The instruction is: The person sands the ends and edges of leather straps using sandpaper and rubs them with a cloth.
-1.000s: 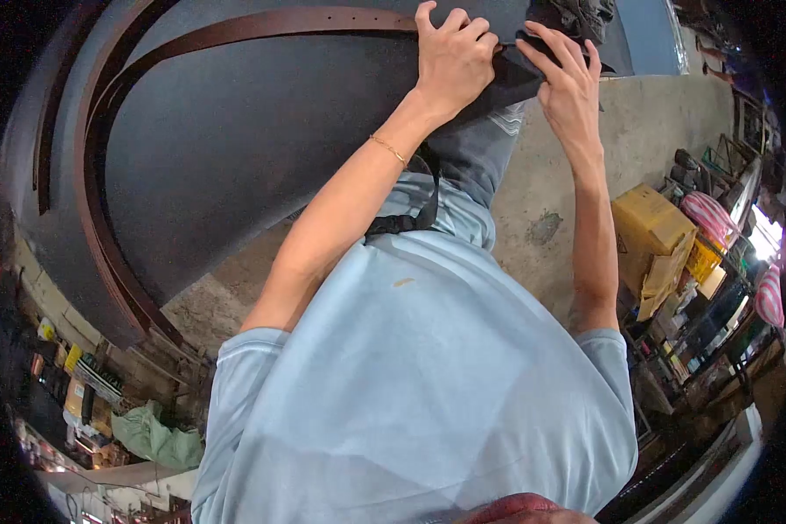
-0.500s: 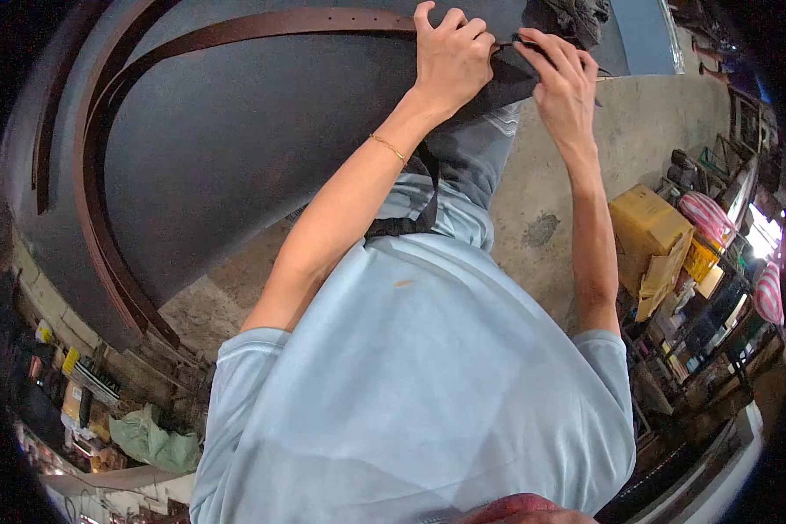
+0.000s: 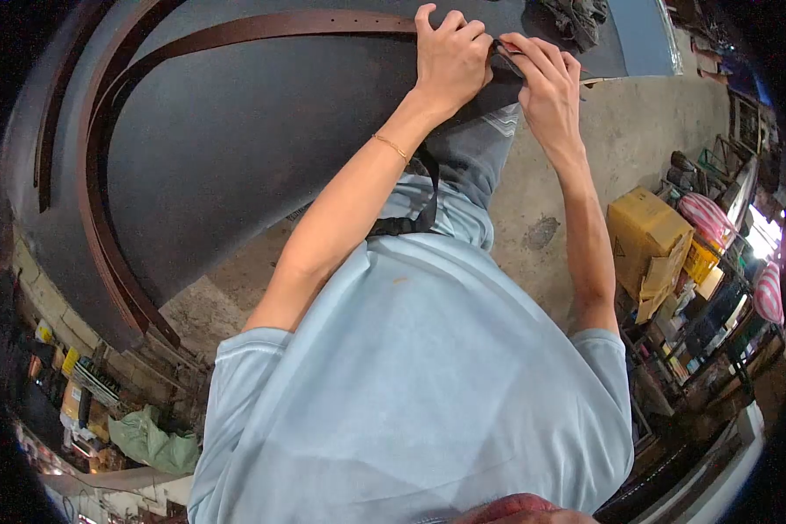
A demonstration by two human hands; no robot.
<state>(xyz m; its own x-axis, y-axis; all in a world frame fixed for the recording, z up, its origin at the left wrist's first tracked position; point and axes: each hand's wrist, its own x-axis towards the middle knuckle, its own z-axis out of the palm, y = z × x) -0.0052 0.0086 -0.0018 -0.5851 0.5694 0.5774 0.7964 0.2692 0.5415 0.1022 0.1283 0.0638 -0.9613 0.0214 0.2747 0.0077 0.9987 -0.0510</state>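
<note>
Brown strap (image 3: 262, 27): punched with holes, curving over the bench (image 3: 227, 140), its right end under the left hand (image 3: 452, 65).
Left hand: closed on that end.
Right hand (image 3: 548, 79): pinching a small dark piece (image 3: 507, 61) just beside it.
Progress: seemingly mid-step; whether they are joined, cannot tell.
Other straps (image 3: 54, 113): far left, unhandled.
Bench: dark, crumpled cloth (image 3: 578, 19) far right.
Room: concrete floor (image 3: 637, 122), cardboard box (image 3: 651, 229) right, green sack (image 3: 153, 441) near left.
</note>
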